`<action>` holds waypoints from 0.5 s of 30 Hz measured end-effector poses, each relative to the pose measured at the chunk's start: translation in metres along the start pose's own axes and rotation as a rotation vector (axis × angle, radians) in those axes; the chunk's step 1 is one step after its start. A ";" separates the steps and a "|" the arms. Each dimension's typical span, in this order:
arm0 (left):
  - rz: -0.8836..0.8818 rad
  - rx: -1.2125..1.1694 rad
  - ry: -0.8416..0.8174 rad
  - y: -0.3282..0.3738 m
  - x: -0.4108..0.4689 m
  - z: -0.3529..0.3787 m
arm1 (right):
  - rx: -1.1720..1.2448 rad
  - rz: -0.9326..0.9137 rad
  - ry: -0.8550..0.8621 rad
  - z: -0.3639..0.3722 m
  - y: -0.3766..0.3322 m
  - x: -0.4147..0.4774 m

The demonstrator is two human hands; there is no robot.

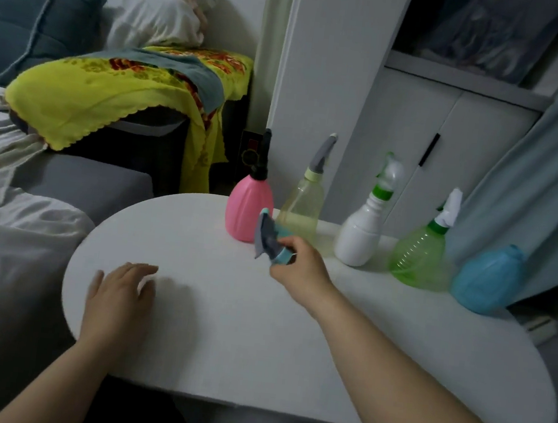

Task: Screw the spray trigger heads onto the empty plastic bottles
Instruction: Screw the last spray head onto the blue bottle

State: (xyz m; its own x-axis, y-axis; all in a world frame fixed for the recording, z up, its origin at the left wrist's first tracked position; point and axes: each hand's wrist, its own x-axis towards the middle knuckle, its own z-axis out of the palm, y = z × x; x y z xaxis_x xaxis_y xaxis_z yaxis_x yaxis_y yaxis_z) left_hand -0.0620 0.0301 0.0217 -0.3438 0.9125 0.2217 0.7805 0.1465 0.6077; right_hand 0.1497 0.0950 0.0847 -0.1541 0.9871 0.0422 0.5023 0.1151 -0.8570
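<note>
My right hand [299, 265] — grasping blue trigger head [269, 238] beside pink bottle [247, 208]. Left hand [120, 301] — flat, released, on table [222, 343]. Headless blue bottle [487, 278] far right; yellow bottle [300, 206], white bottle [359, 233], green bottle [419, 257] between.

Pink bottle [248, 208], white bottle [359, 233], green bottle [419, 257], blue bottle [487, 278]; yellow floral cloth [111, 90].

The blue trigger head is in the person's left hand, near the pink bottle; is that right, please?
Not quite: the head view shows the blue trigger head in the right hand, near the pink bottle; the left hand lies flat on the table.
</note>
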 end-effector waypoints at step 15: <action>0.458 -0.247 -0.264 0.212 -0.016 0.104 | 0.633 -0.117 0.594 -0.216 0.103 -0.051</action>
State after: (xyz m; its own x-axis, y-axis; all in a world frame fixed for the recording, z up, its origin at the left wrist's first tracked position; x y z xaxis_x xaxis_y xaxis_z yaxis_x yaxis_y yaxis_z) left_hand 0.1631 0.0865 0.0682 0.1664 0.9308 0.3254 0.6631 -0.3499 0.6617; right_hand 0.3933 0.0804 0.1050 0.3817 0.8878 0.2572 -0.0827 0.3100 -0.9471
